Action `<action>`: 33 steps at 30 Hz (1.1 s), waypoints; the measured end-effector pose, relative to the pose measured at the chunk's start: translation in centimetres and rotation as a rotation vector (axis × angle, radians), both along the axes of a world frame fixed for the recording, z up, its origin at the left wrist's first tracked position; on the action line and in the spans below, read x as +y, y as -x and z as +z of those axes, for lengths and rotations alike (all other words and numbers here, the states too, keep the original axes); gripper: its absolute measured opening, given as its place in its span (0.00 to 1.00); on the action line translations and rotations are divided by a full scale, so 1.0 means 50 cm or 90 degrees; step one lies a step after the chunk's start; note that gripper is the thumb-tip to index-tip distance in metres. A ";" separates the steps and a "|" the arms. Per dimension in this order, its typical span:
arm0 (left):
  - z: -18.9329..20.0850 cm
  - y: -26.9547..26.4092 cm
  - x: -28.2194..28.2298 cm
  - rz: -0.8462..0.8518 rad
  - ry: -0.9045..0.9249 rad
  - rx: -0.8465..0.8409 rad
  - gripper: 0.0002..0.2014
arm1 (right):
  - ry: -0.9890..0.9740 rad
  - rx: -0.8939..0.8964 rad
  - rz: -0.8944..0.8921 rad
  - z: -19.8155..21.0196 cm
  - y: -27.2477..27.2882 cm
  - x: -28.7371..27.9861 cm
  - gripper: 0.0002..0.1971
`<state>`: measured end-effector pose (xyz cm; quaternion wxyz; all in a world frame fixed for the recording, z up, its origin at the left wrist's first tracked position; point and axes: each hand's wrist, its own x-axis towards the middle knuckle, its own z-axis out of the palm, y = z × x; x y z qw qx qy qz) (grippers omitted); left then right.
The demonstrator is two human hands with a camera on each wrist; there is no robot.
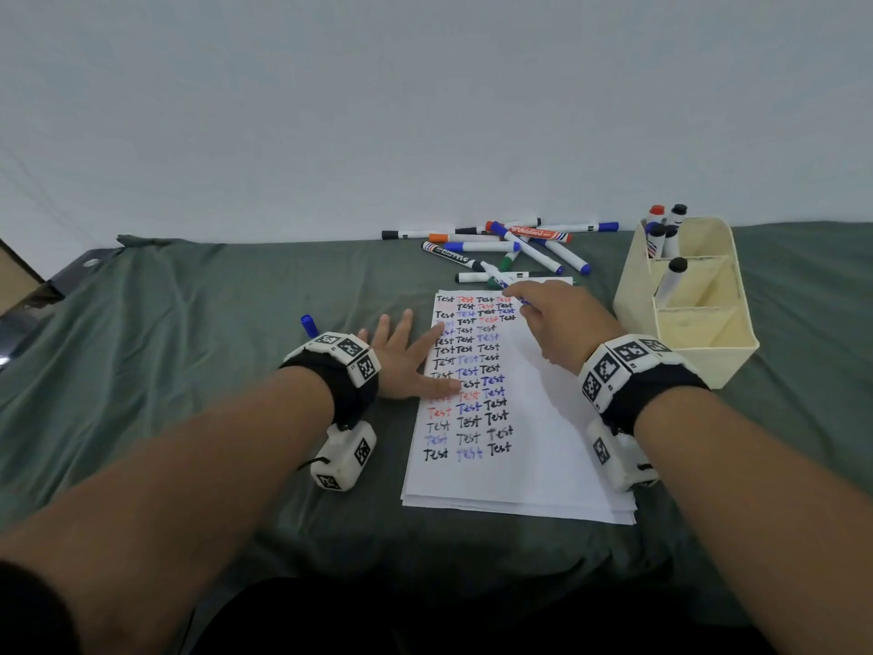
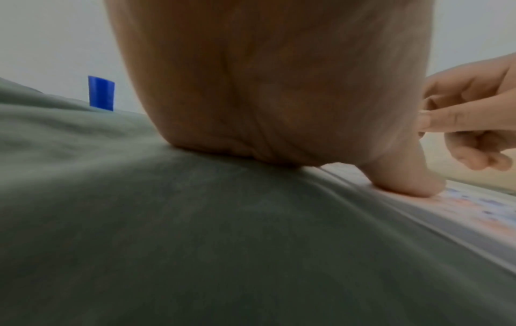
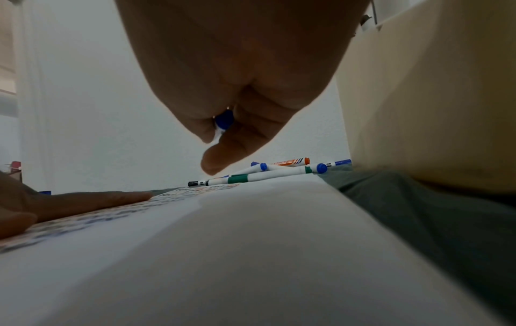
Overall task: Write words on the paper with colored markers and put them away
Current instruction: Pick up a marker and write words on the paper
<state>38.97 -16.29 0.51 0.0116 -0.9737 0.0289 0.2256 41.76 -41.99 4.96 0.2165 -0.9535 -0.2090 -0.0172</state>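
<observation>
Head | left hand (image 1: 401,356) flat, spread on paper (image 1: 543,418) | right hand (image 1: 557,323) pinching blue marker (image 3: 223,120)

Both bare forearms are reaching forward, each wrist wearing a black strap. The left hand (image 1: 401,359) is lying flat, fingers spread and straight, thumb (image 2: 405,178) pressing down. The right hand (image 1: 557,323) is hovering higher, palm down, fingers curling and pinching near the index fingertip (image 3: 215,163), which is pointing downward.
</observation>
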 end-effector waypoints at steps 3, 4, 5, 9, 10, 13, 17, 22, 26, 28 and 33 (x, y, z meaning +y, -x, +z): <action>-0.005 -0.004 0.002 0.003 0.008 0.001 0.61 | -0.014 -0.005 -0.003 -0.003 -0.001 -0.003 0.20; -0.005 -0.004 0.002 0.004 0.009 0.002 0.61 | -0.021 -0.011 -0.004 0.000 -0.001 -0.004 0.22; -0.004 -0.004 0.000 0.005 0.011 0.005 0.62 | -0.032 -0.016 -0.003 0.004 -0.001 -0.005 0.24; 0.005 -0.002 -0.004 0.011 0.015 0.019 0.64 | -0.203 -0.011 -0.001 0.027 -0.002 -0.006 0.17; 0.007 -0.001 -0.005 0.012 0.017 0.020 0.65 | -0.297 0.008 -0.025 0.030 -0.003 -0.003 0.12; 0.012 0.003 -0.008 0.013 0.027 0.023 0.65 | -0.589 0.074 -0.149 0.029 -0.016 0.009 0.17; 0.015 0.005 -0.010 0.013 0.029 0.023 0.66 | -0.924 0.274 -0.306 -0.010 -0.035 0.024 0.18; 0.009 0.002 -0.008 0.019 0.028 0.023 0.65 | -0.964 0.315 -0.329 -0.072 -0.051 0.017 0.11; 0.007 0.001 -0.007 0.028 0.036 0.027 0.64 | -0.836 0.232 -0.265 -0.095 -0.048 0.010 0.09; 0.008 0.001 -0.007 0.030 0.035 0.032 0.64 | -0.761 0.197 -0.259 -0.102 -0.045 0.010 0.06; 0.013 0.003 -0.009 0.029 0.035 0.037 0.64 | -0.691 0.147 -0.256 -0.100 -0.041 0.012 0.05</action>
